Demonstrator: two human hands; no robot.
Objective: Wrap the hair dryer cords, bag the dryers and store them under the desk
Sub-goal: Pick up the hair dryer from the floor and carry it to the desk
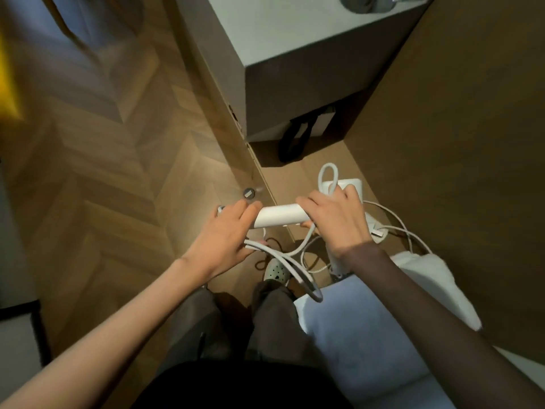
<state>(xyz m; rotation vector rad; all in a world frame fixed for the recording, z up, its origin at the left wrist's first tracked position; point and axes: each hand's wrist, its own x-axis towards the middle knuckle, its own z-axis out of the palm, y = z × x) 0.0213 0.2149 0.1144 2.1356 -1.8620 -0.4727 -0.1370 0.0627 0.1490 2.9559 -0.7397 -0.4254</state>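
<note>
Over the herringbone floor [118, 172], the left hand [227, 234] grips the cord [283, 256] while the right hand [334, 222] clamps the white dryer [280, 215].

The white hair dryer [280, 215] is held level, with its white cord [295, 261] hanging beneath in loose loops.

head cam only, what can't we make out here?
All head view:
- both ends of the white cylindrical hair dryer: covered by the left hand and right hand
- dark bag under the grey desk: in shadow, contents unreadable
- shiny metal object: cut off by the top edge
- yellow shape: blurred at the left edge
</note>
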